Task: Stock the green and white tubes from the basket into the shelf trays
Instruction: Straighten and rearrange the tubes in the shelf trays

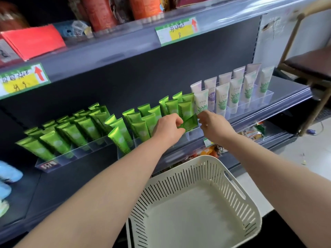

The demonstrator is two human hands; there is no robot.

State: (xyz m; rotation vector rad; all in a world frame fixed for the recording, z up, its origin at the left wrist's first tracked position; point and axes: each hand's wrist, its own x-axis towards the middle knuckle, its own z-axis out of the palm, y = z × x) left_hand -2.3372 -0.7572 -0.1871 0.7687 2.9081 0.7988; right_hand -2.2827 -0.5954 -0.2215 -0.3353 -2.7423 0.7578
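Green foil shows between two hands: a single green tube (189,123) is held tilted, straight above the basket (206,158), at the front of the clear trays (86,151). Its left end is pinched by the left hand (168,125), thumb below and fingers curled over the top. Its right corner is pinched by the curled fingertips of the right hand (213,122). Both forearms are stretched up past the basket, one on each side of its rim. The basket, of cream slotted plastic, is seen from above. Above and to the left of the basket, rows of green tubes (71,135) are leaned back, crimped ends up, in the trays on the dark shelf (286,90). Above and to the right of the basket, white tubes (234,97) with green or purple print are stood upright in a further tray, just beside the last green row. The held tube is kept just in front of that last green row, near the first white tube. Higher above the basket, an upper shelf edge is fitted with a green-and-yellow price label (177,31), with a red packet (35,41) laid to its left. Far right of the basket, a chair (308,65) with a dark seat is partly seen.
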